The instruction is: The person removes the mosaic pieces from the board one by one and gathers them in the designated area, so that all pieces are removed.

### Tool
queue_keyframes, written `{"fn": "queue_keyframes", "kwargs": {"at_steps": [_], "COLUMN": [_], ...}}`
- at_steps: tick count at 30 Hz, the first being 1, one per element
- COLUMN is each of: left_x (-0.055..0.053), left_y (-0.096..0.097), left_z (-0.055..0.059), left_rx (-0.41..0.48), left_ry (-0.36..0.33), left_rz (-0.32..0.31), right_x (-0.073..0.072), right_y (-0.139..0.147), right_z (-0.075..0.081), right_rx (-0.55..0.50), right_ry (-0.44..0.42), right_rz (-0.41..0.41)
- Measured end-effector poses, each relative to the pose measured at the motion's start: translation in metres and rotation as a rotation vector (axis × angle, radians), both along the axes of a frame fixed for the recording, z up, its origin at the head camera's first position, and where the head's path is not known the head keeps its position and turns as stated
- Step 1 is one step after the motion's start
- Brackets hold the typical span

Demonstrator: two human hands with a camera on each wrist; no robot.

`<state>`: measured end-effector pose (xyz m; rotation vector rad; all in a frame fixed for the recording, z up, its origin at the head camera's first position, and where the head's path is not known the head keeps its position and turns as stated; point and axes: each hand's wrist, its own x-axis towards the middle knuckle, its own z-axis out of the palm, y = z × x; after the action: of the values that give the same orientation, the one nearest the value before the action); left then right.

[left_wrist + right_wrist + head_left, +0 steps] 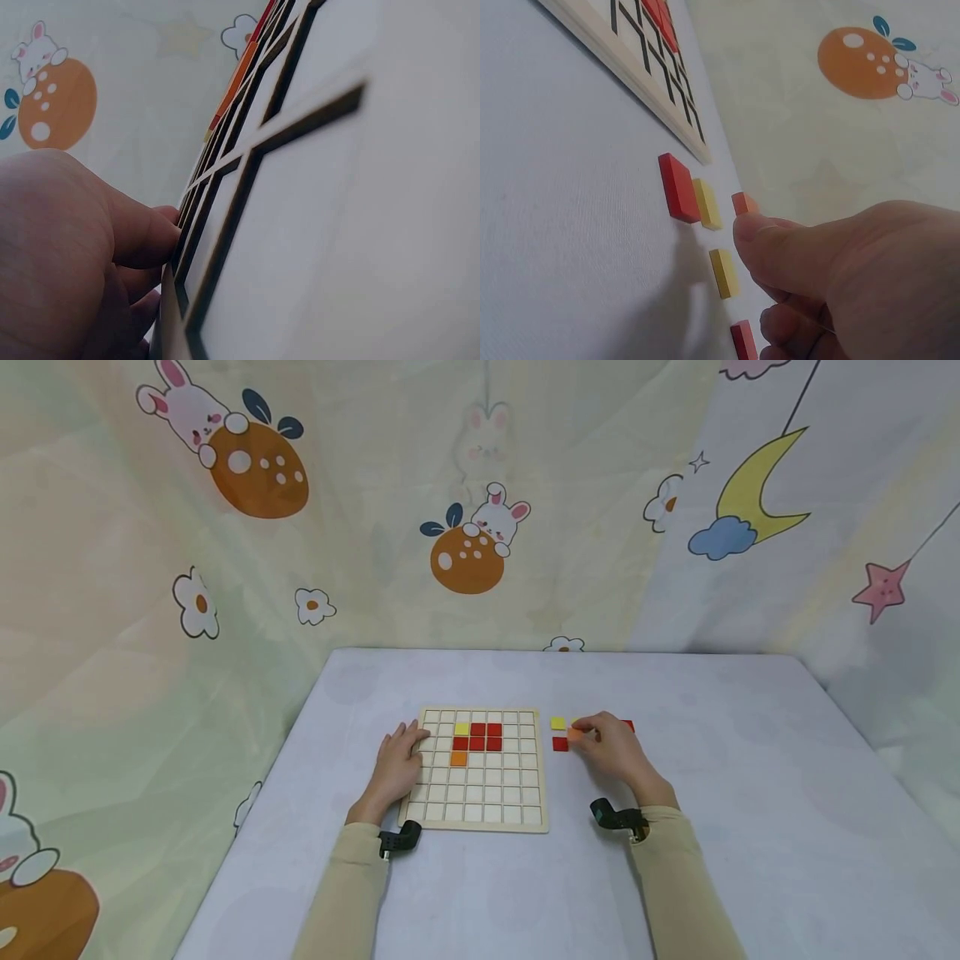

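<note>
A light wooden grid board (pixel 482 794) lies on the table, with a yellow tile (pixel 462 729), several red tiles (pixel 477 743) and an orange tile (pixel 458 759) in its upper cells. My left hand (pixel 395 767) rests along the board's left edge, fingertips touching the frame. To the right of the board, my right hand (pixel 617 748) pinches another orange tile (pixel 742 202) between thumb and fingers, raised over the table. Near it lie a red tile (pixel 679 189), a yellow tile (pixel 707 204), a second yellow tile (pixel 723 273) and another red tile (pixel 743 340).
The white-covered table (pixel 465 893) ends at a patterned curtain (pixel 375 527) behind and at both sides. A black wrist camera (pixel 401 837) sits on the left wrist, another black camera (pixel 617 817) on the right.
</note>
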<state>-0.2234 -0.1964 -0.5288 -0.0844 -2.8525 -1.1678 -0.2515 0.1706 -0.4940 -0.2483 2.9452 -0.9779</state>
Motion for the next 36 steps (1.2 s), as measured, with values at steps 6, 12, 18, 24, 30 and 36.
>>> {"fn": "queue_keyframes", "kwargs": {"at_steps": [6,12,18,24,30,36], "left_x": [0.001,0.003,0.002,0.001,0.002,0.001], "left_y": [0.0,0.0,0.0,0.0,0.0,0.0], "left_z": [0.0,0.001,0.002,0.001,0.002,0.002], "left_rx": [0.006,0.018,0.014,0.014,0.016,0.019], "left_ry": [-0.006,-0.009,-0.013,-0.019,-0.021,-0.011], "left_rz": [0.001,0.002,0.0,0.003,0.003,-0.001], "right_x": [0.0,-0.001,-0.002,-0.002,-0.002,-0.003], "right_y": [0.004,0.01,0.013,0.013,0.012,0.01], "right_z": [-0.001,-0.004,-0.005,-0.005,-0.006,-0.009], "right_rx": [0.014,0.023,0.019,0.024,0.036,0.041], "right_ry": [-0.029,-0.032,-0.035,-0.035,-0.07,-0.092], "right_rz": [-0.01,-0.013,0.0,0.003,-0.021,-0.029]}}
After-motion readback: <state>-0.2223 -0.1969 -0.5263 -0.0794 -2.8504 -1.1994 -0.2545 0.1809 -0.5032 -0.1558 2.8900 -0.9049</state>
